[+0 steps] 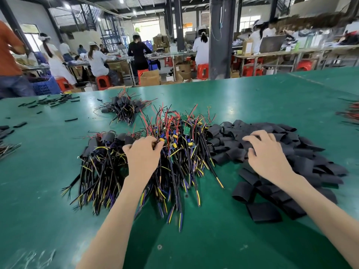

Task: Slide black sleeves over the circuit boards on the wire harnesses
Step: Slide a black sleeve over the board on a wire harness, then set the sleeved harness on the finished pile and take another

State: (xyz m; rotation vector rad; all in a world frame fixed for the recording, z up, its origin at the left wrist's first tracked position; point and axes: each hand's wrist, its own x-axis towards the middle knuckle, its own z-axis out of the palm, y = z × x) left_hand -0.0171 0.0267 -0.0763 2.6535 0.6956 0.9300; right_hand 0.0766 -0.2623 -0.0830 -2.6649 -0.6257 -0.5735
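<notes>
now left hand (143, 152) amid wire harnesses (184, 148)

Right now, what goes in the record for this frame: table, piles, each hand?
table: green table
middle pile: bare harnesses, circuit boards uncovered
right pile: loose black sleeves
left pile: sleeved harnesses
farther back: second heap of sleeved ones
left hand: fingers curled into the bare harnesses, pinching wires
right hand: rests on the loose black sleeves, fingers bent; grip unclear
</notes>
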